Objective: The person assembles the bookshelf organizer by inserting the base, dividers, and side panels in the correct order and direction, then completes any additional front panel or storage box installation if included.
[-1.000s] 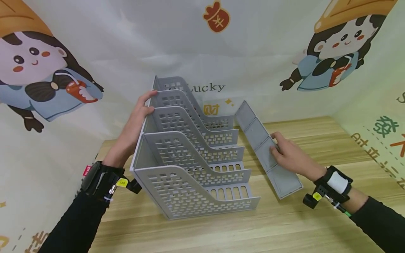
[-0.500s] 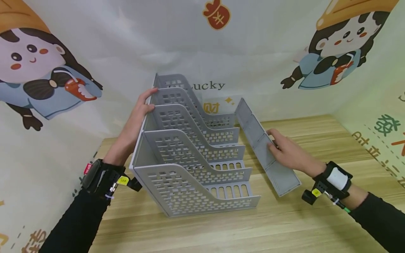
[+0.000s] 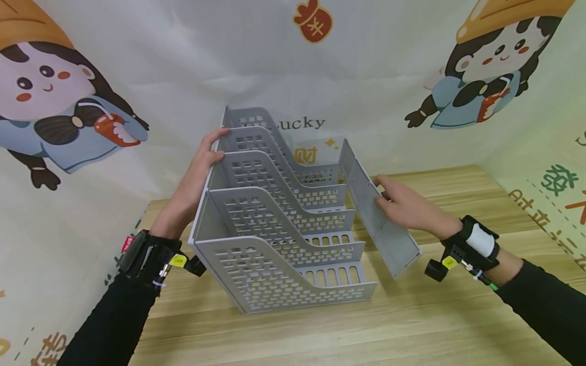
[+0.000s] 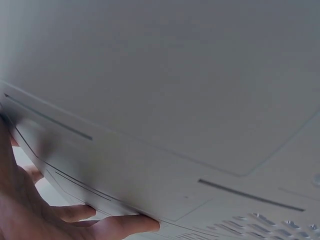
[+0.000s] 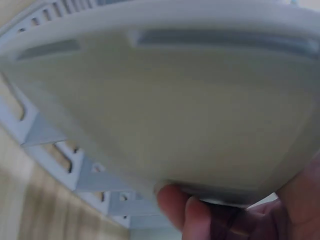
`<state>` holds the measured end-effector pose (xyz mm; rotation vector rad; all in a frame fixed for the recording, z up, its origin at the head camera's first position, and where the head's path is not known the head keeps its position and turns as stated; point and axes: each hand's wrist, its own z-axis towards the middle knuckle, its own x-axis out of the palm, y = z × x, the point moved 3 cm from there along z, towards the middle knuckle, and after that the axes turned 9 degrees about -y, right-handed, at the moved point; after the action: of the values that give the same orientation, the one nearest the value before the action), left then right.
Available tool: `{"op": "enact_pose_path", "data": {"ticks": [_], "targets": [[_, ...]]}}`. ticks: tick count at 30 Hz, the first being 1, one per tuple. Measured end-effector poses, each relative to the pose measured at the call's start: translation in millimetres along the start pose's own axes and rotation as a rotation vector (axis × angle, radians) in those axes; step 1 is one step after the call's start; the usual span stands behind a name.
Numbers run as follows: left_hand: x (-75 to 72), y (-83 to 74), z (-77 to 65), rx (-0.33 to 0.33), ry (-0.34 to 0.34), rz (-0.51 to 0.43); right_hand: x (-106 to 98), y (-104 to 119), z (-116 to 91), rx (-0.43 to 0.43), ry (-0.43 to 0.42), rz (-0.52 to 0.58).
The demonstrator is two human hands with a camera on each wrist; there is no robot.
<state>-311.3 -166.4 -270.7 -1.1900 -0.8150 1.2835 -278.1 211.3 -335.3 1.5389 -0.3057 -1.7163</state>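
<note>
A grey desktop file rack with perforated, swooping dividers stands on the table, its tall back facing left and low front facing right. At the back's top edge, my left hand grips the rack. The left wrist view shows thumb and fingers at the edge of the broad smooth back panel. My right hand pinches a long grey plastic panel by its right edge. That panel is tilted, close beside the rack's low front, its far end near the rearmost divider. Slots line one edge of the panel in the right wrist view.
The wood-grain table extends in front of the rack and to the right of the panel. A printed cloth backdrop with cartoon figures rises close behind and on both sides.
My right hand has brought the panel leftward, nearer the rack's open front, and turned it more upright. My left hand and the rack have stayed put.
</note>
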Motion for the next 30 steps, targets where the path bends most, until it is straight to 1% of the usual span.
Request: {"op": "enact_pose_path", "data": {"ticks": [6, 13, 20, 30], "targets": [[0.3, 0.4, 2.4, -0.002, -0.001, -0.006, -4, 8, 7, 0.023, 0.023, -0.016], [0.0, 0.5, 2.2, 0.010, -0.001, -0.003, -4, 14, 11, 0.032, 0.023, -0.042], [0.4, 3.3, 1.2, 0.012, -0.001, 0.015, -1, 20, 12, 0.044, 0.064, -0.044], [0.9, 4.2, 0.6, 0.011, -0.004, -0.005, -1, 24, 16, 0.025, 0.065, -0.104]]}}
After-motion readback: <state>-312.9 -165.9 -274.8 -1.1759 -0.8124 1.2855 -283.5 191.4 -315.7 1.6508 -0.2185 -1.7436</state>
